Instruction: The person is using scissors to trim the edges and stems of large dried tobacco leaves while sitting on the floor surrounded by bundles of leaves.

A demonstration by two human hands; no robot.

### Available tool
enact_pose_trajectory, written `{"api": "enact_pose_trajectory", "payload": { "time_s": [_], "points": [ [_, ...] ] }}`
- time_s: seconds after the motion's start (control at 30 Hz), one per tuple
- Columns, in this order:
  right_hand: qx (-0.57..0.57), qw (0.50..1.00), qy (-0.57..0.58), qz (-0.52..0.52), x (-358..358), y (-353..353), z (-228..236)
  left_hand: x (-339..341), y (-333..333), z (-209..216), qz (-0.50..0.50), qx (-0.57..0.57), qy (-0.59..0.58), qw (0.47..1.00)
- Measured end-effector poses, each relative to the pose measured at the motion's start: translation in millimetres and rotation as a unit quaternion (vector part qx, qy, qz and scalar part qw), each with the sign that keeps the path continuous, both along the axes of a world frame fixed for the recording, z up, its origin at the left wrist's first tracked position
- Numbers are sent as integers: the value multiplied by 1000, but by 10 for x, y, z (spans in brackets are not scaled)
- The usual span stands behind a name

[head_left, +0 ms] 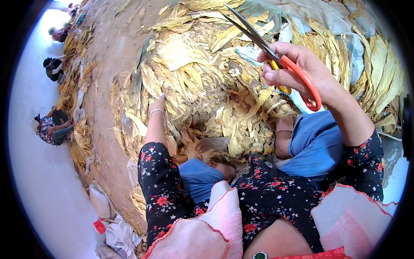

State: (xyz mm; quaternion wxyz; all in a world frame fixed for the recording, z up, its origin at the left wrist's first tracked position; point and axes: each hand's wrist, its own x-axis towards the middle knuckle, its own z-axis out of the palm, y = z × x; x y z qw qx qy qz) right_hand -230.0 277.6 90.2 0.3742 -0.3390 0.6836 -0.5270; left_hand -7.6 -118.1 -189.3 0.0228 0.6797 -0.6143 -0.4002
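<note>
My right hand (297,71) is raised on the right, its fingers closed around a pair of scissors (259,40). The scissors have dark metal blades pointing up and left, slightly parted, with one orange-red handle loop and yellow on the other. My left hand (158,103) reaches into a heap of large dried leaves (181,82), yellow to brown, beside a long pale leaf (150,80). Most of its fingers are hidden, so whether it grips a leaf cannot be made out. A thin bracelet (157,111) circles that wrist.
Leaves surround my bent legs in blue trousers (312,140). Bare brown ground (105,86) runs along the left, with another row of leaves beyond it. Several people sit at the far left, one in a patterned top (45,129). White sacks (99,200) lie lower left.
</note>
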Motion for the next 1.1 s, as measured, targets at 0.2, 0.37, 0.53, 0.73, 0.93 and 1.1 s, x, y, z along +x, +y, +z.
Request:
{"api": "enact_pose_trajectory", "payload": {
  "time_s": [0.2,0.37,0.53,0.73,0.93,1.1],
  "points": [
    [-1,1000,11,-4,-27,62,29,-423,505,139,-98,151,59,982],
    [-7,999,50,-1,-42,93,37,-338,335,-355,-145,20,-107,983],
    [-37,999,17,-27,-41,176,-15,-207,299,-229,-36,171,22,984],
    [14,999,46,-21,-69,233,25,120,285,-198,76,286,196,935],
    [-10,999,49,-2,-25,159,1,105,325,-313,28,239,139,961],
    [18,998,38,-46,-28,183,7,-875,750,238,-133,334,66,931]
  ]
}}
